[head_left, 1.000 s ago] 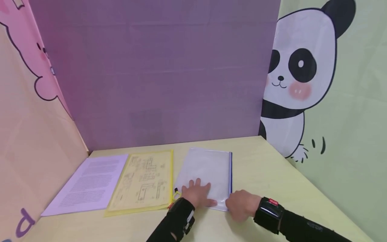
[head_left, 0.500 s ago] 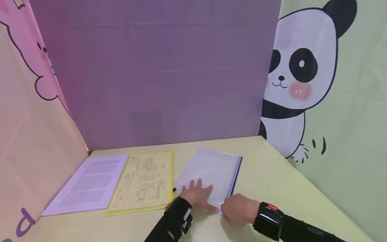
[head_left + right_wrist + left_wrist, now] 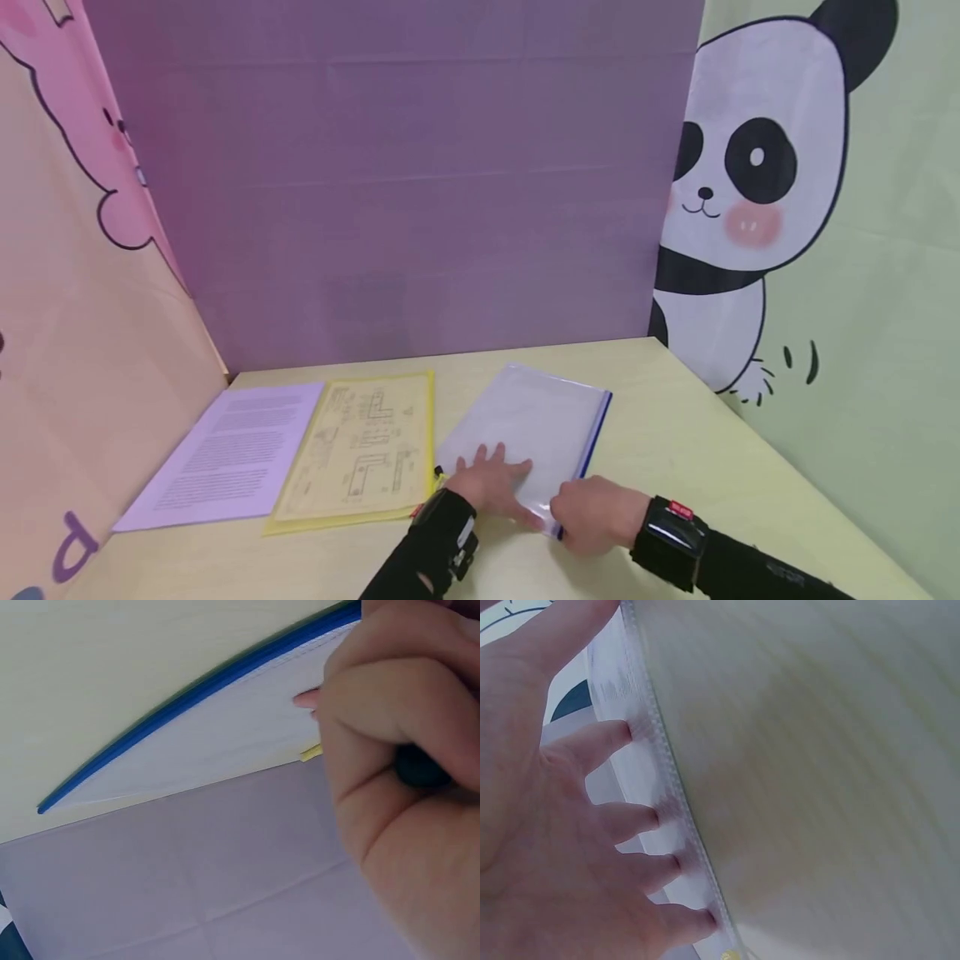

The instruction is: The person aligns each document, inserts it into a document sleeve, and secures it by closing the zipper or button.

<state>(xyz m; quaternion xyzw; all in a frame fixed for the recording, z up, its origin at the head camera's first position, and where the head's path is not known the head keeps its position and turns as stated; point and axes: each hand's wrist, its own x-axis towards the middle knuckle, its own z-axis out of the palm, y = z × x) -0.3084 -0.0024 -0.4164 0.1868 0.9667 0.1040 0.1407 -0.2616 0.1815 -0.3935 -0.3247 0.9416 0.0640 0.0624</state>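
A clear plastic zip folder (image 3: 540, 421) lies tilted on the table, with a blue strip (image 3: 597, 433) along its right edge. My left hand (image 3: 489, 487) presses on its lower part with fingers spread; in the left wrist view the straight fingertips (image 3: 645, 817) touch the plastic near its edge. At the lower right corner my right hand (image 3: 600, 515) is curled and grips the blue-edged side. The right wrist view shows the blue edge (image 3: 202, 686) bowing up to that fist, and a small dark piece (image 3: 420, 766) showing between the curled fingers. The gripped corner is hidden by the fingers.
Left of the folder lies a yellow folder (image 3: 360, 450) with printed drawings. Beyond it is a purple sheet (image 3: 225, 450) of printed text. A purple panel (image 3: 427, 192) stands behind the table (image 3: 675, 442), with printed cloth walls at both sides.
The clear folder has turned clockwise, its far end swinging right. My right hand has drawn slightly left with the corner. My left hand stays pressed on the folder.
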